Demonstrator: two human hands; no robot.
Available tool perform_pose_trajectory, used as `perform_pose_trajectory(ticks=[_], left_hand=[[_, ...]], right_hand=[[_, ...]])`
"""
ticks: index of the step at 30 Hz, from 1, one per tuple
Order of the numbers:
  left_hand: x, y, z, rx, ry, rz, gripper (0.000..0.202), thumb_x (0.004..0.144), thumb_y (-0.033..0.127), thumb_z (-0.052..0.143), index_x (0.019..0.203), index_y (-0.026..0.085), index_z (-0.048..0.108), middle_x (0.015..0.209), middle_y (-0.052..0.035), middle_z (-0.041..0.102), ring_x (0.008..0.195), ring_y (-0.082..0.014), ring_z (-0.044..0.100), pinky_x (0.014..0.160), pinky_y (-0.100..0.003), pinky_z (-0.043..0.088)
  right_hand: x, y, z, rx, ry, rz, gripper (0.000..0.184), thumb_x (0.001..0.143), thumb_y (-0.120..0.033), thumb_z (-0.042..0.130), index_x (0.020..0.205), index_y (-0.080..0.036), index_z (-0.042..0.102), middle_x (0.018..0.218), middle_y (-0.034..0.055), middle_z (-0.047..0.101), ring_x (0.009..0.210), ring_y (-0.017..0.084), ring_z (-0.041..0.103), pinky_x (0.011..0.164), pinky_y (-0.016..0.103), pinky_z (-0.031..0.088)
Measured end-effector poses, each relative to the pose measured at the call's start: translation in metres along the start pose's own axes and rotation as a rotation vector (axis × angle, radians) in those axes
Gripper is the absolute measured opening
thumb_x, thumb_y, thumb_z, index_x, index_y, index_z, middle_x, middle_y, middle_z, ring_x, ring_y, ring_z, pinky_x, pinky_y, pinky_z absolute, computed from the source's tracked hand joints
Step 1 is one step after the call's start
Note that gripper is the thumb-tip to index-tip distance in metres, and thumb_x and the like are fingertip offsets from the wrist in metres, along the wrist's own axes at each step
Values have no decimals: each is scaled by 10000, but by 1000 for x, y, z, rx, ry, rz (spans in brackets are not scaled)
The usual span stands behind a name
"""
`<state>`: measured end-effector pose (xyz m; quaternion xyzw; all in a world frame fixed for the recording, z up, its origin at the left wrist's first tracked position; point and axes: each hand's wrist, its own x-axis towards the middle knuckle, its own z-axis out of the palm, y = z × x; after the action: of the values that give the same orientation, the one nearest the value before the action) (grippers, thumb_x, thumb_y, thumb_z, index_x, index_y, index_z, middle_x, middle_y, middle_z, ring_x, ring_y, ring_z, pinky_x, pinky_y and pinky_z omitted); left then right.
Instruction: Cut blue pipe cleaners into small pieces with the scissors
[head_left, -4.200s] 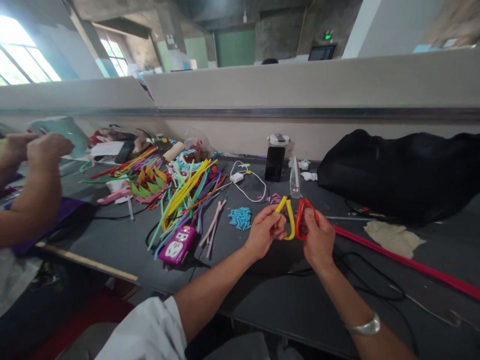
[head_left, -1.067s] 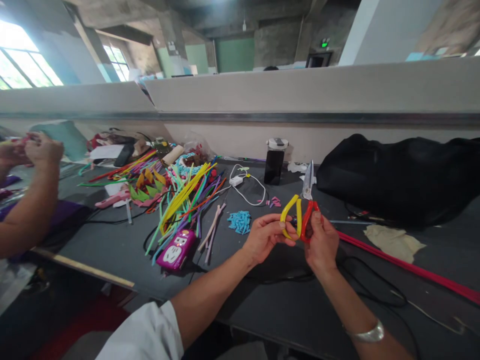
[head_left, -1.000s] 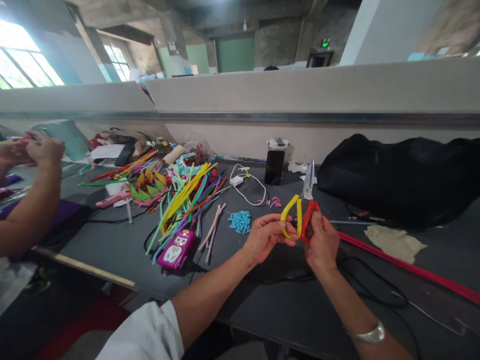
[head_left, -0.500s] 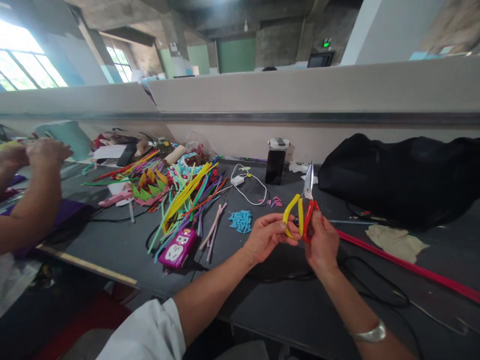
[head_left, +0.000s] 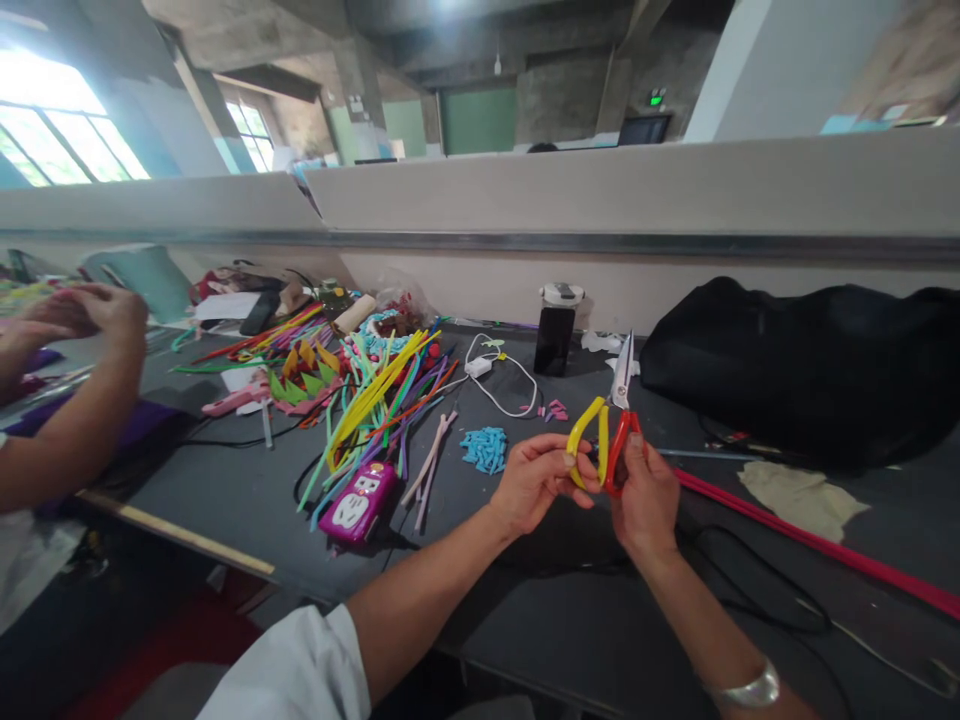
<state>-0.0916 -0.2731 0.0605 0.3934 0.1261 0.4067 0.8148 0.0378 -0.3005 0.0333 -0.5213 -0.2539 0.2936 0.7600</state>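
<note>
A pair of scissors (head_left: 609, 432) stands upright above the dark table (head_left: 525, 620), its blades closed and pointing up, with one yellow and one red handle. My left hand (head_left: 536, 483) pinches the yellow handle. My right hand (head_left: 645, 495) grips the red handle. The two handles are pressed close together. A small pile of blue cut pieces (head_left: 484, 449) lies just left of my left hand.
A heap of coloured pipe cleaners (head_left: 375, 395) and a magenta power strip (head_left: 358, 503) lie to the left. A dark bottle (head_left: 555, 330), a white cable (head_left: 502, 380), a black bag (head_left: 810, 365), a beige cloth (head_left: 802, 495) and a long red rod (head_left: 810, 540) surround me. Another person's hands (head_left: 82, 315) work at far left.
The scissor handles, spread apart about four seconds ago, are now squeezed together with the blades closed. Over the last second my hands have hardly moved; the view shifted slightly.
</note>
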Motion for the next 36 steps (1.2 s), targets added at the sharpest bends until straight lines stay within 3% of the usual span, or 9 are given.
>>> perform_pose_trajectory(ticks=[10, 15, 21, 26, 36], left_hand=[[0, 1, -1, 3, -2, 4, 205, 730, 188, 637, 892, 66, 665, 631, -67, 658, 524, -170, 641, 456, -262, 543], [1, -2, -4, -8, -21, -28, 261, 802, 324, 599, 826, 68, 642, 570, -69, 638, 457, -174, 620, 412, -263, 520], [2, -4, -6, -56, -89, -12, 286, 745, 210, 645, 993, 67, 656, 752, -98, 690, 657, -199, 684, 555, -281, 565], [2, -5, -3, -14, -10, 4, 314, 735, 205, 664, 1015, 64, 655, 833, -124, 709, 719, -222, 698, 558, -275, 562], [3, -4, -1, 59, 152, 17, 281, 694, 223, 666, 921, 57, 653, 697, -91, 693, 614, -204, 680, 495, -268, 548]], right_hand=[[-7, -8, 2, -18, 2, 66, 417, 747, -588, 632, 752, -177, 562, 495, -85, 425, 393, 61, 351, 372, 201, 274], [-7, -8, 1, -20, -8, 34, 408, 740, -568, 652, 719, -172, 556, 494, -82, 423, 398, 57, 351, 372, 198, 268], [-2, -9, 0, 41, 29, 75, 399, 714, -552, 683, 746, -169, 573, 523, -80, 433, 413, 52, 343, 373, 186, 280], [-1, -10, 1, 40, 25, 84, 392, 728, -540, 673, 712, -169, 547, 522, -77, 434, 410, 50, 359, 374, 185, 279], [-5, -17, 3, -116, 71, -96, 404, 780, -550, 615, 655, -179, 515, 523, -61, 472, 390, 66, 420, 357, 197, 334]])
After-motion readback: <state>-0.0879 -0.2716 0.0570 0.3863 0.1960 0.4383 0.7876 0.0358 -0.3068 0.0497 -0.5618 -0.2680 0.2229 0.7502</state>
